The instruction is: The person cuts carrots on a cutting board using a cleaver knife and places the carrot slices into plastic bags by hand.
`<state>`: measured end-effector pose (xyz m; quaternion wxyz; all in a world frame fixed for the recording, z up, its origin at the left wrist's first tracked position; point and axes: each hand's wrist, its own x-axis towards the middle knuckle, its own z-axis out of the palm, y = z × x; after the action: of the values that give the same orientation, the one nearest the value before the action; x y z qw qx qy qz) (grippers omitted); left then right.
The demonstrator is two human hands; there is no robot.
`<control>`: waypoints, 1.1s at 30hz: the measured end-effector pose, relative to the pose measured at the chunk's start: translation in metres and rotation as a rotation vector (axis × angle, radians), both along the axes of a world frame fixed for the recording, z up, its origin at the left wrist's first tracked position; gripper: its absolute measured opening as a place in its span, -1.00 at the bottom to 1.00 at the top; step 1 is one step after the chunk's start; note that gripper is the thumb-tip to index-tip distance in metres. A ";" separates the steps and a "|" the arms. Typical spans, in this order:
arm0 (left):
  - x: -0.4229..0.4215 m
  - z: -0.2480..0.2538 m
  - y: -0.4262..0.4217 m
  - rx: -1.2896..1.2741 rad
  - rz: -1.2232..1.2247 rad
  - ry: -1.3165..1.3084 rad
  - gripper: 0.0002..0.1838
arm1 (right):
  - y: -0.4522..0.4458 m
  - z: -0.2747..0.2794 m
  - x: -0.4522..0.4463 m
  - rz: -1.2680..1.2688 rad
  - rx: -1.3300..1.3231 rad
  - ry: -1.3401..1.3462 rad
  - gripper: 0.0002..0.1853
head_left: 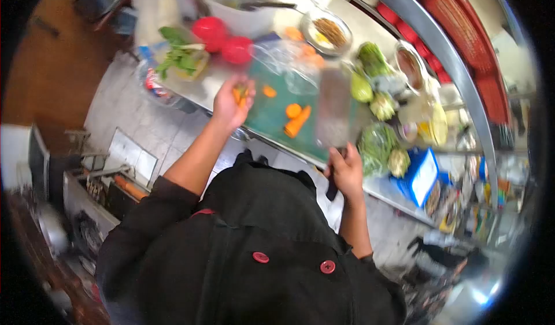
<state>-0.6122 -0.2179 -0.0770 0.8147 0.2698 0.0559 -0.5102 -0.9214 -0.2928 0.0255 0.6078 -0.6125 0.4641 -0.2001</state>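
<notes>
My left hand (232,102) is raised at the left edge of a green cutting board (272,120), its fingers closed round a small orange carrot piece (240,94). At the board's right side my right hand (347,172) grips the dark handle of a cleaver (333,108). Its broad blade points away from me over the board and is smeared by motion. Between my hands lie a cut carrot (298,123), a round carrot end (293,110) touching it, and another small carrot chunk (269,91) further left.
Behind the board are a clear plastic bag (289,59) and a metal bowl (326,31). Red bundles (222,41) and leafy greens (179,56) sit left. Cauliflower (383,105), bagged green vegetables (376,146) and a blue box (417,176) stand right. A curved metal rail (448,47) crosses the upper right.
</notes>
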 end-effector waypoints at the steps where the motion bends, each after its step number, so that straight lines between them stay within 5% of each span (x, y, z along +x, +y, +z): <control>1: 0.009 0.002 0.021 -0.007 -0.014 -0.035 -0.70 | -0.009 -0.018 -0.010 0.022 -0.018 0.031 -0.83; 8: 0.109 0.005 0.154 0.191 0.479 -0.146 -0.65 | -0.032 -0.036 0.007 -0.029 -0.103 0.166 -0.91; 15: 0.348 -0.036 0.194 0.504 0.911 -0.259 -0.88 | -0.051 -0.035 0.066 -0.154 -0.094 0.231 -0.88; 18: 0.484 -0.086 0.178 0.347 0.762 -0.337 -0.89 | -0.044 -0.030 0.100 -0.207 -0.157 0.266 -0.86; 20: 0.538 -0.058 0.126 0.380 0.767 -0.179 -0.90 | -0.042 -0.021 0.121 -0.288 -0.137 0.334 -0.85; 25: 0.661 -0.034 -0.005 0.137 0.341 -0.356 -0.87 | -0.014 0.011 0.170 -0.515 -0.091 0.416 -0.87; 33: 0.732 -0.015 -0.190 0.048 0.200 -0.679 -0.85 | 0.041 0.022 0.166 -0.696 -0.134 0.376 -0.89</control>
<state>0.1196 -0.4081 -0.0924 0.8262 0.4362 -0.1799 -0.3078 -0.7551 -0.2520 0.0471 0.3668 -0.4831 0.7329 -0.3081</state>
